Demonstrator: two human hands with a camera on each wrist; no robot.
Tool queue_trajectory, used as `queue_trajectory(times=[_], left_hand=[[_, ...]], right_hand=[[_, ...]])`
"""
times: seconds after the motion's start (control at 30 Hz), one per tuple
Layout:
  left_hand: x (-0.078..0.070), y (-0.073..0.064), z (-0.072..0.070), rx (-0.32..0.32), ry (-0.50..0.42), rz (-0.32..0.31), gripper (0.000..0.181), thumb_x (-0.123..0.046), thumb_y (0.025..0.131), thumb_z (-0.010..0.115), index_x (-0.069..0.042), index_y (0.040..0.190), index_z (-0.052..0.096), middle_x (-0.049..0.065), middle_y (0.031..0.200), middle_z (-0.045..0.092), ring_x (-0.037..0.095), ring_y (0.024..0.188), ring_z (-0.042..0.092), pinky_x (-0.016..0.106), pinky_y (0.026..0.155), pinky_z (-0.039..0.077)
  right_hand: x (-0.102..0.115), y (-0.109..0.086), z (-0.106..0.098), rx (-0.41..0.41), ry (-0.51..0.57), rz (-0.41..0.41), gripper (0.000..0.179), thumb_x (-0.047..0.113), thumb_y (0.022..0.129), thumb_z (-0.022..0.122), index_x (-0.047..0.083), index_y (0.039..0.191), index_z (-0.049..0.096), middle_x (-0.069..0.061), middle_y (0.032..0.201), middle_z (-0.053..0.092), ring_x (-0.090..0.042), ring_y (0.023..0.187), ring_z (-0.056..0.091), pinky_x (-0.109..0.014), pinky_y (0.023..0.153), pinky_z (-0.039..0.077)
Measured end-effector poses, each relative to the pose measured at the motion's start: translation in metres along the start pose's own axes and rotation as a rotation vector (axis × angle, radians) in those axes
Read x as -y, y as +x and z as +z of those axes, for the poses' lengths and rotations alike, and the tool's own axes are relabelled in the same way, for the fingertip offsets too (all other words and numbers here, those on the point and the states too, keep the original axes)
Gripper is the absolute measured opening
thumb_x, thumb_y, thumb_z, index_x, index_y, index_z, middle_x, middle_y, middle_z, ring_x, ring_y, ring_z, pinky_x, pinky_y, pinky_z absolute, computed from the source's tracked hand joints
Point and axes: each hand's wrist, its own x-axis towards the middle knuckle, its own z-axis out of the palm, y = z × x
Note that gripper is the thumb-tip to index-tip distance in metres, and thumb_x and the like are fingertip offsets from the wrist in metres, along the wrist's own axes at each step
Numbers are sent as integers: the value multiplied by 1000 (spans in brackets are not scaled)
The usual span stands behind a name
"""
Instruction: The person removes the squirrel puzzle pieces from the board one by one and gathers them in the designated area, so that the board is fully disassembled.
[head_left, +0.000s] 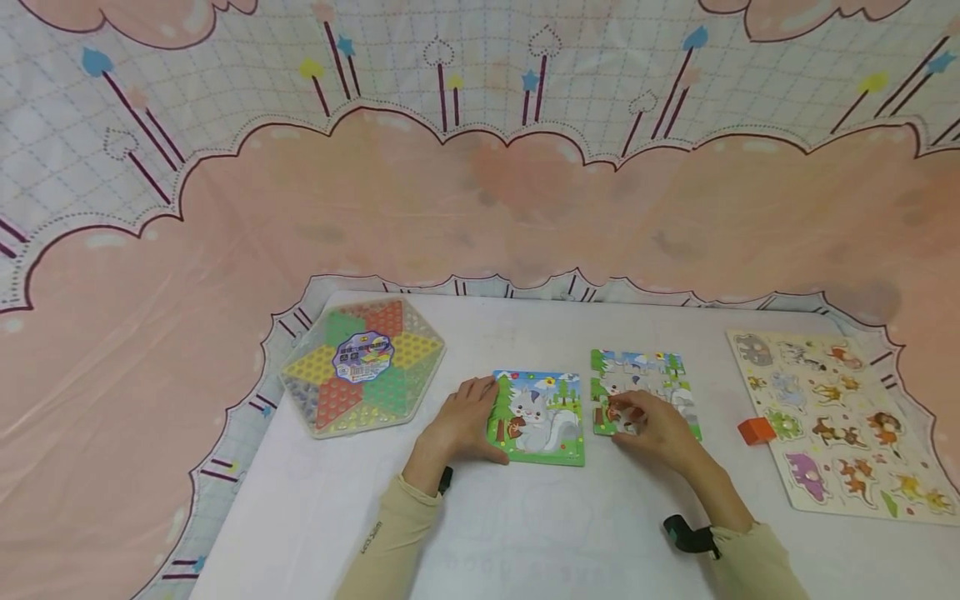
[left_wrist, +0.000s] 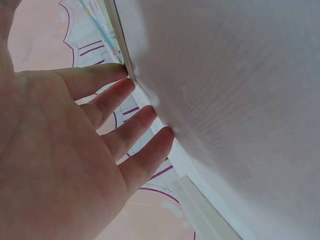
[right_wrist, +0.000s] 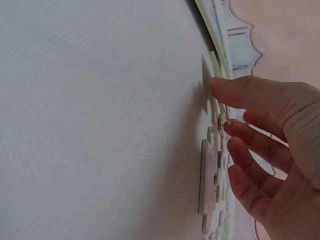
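Observation:
A square jigsaw board (head_left: 551,433) with a grey squirrel picture lies flat near the middle of the table. My left hand (head_left: 459,421) rests along its left side, thumb by the lower corner and fingers by the upper one. In the left wrist view, that hand's fingers (left_wrist: 142,120) are fairly straight and touch the board's edge and the tabletop. To the right lie loosely fitted squirrel jigsaw pieces (head_left: 660,371). Over their lower left part, my right hand (head_left: 660,429) pinches a thin jigsaw piece (right_wrist: 225,111) between thumb and index finger. Its picture is mostly hidden.
A hexagonal Chinese checkers board (head_left: 408,375) lies at the left. On the right are a wooden animal peg puzzle (head_left: 817,450) and an orange-red block (head_left: 756,431) against its left edge. A patterned cloth (head_left: 480,208) hangs behind the white table (head_left: 525,533).

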Motion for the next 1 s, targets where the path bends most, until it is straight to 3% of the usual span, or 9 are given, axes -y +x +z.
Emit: queue_trajectory(times=[0.5, 1.0], left_hand=[[-2, -2, -4, 18, 3, -2, 116, -53, 65, 88, 1, 151, 32, 17, 154, 31, 37, 141, 28, 52, 107, 36], [2, -2, 3, -23, 2, 25, 115, -52, 65, 89, 1, 150, 34, 17, 153, 33, 36, 139, 30, 52, 106, 37]], right_hand=[[-2, -1, 2, 9, 10, -30, 55, 8, 72, 87, 3, 122, 66, -4, 101, 66, -21, 88, 60, -39, 76, 50], [-3, -2, 2, 17, 8, -2, 55, 12, 73, 88, 5, 122, 66, -5, 106, 67, -22, 90, 59, -39, 76, 49]])
